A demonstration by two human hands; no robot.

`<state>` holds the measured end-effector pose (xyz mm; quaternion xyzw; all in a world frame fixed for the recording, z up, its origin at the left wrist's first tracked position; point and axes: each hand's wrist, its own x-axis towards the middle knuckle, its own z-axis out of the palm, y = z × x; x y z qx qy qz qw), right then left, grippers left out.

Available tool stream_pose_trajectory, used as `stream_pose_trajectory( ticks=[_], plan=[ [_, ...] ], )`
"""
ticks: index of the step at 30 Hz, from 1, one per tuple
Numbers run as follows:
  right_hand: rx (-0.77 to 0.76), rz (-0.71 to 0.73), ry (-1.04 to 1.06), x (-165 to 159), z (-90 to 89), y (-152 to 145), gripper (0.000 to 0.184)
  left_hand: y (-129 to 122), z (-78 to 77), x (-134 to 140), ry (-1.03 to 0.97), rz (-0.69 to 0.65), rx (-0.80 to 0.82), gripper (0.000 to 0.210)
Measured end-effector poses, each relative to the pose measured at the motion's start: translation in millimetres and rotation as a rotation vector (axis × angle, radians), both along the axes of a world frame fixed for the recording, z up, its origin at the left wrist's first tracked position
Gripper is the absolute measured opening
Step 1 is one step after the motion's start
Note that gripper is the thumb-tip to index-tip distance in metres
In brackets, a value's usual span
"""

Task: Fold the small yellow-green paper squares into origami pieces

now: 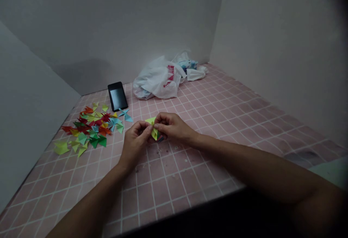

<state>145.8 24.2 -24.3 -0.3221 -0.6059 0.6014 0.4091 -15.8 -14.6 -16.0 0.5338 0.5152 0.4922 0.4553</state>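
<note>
My L fingers & R fingers pinch yellow paper, prob. part-folded; folded pcs look done on surface, my L. Can't tell qty left.

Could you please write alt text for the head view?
Left hand and right hand pinch folded lime paper over a pink gridded table. Multicoloured folded papers lie left; behind are a rectangular black phone and white plastic bag.

A white bag (crumpled, red-printed) lies near a black phone.
</note>
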Motion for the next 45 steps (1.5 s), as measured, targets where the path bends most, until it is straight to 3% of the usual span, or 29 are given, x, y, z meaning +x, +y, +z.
stream_pose_trajectory(
  ticks=[7,20,25,29,38,42,45],
  plan=[
    [0.036,0.005,-0.081,1,3.6,-1,0.010,-1,0.9,1,-0.028,-0.004,-0.027,0.026],
    [0.172,0.067,-0.147,3,5.9,-1,0.009,0,0.9,-2,0.190,0.017,0.103,0.015],
    [0.366,0.011,-0.237,7,8.8,0,0.013,-1,3.0,-5,0.220,-0.011,0.163,0.020],
    [0.559,0.053,-0.353,10,10.3,1,0.016,0,6.1,-5,0.263,-0.056,0.188,0.020],
    [0.614,0.048,-0.429,12,8.7,7,0.013,3,5.1,-9,0.380,-0.049,0.260,0.010],
    [0.623,-0.114,-0.347,12,11.6,3,0.006,1,8.3,-6,0.374,0.081,0.261,0.008],
    [0.546,-0.289,-0.270,10,12.6,0,0.008,2,10.9,-4,0.213,0.223,0.203,0.010]
  ],
)
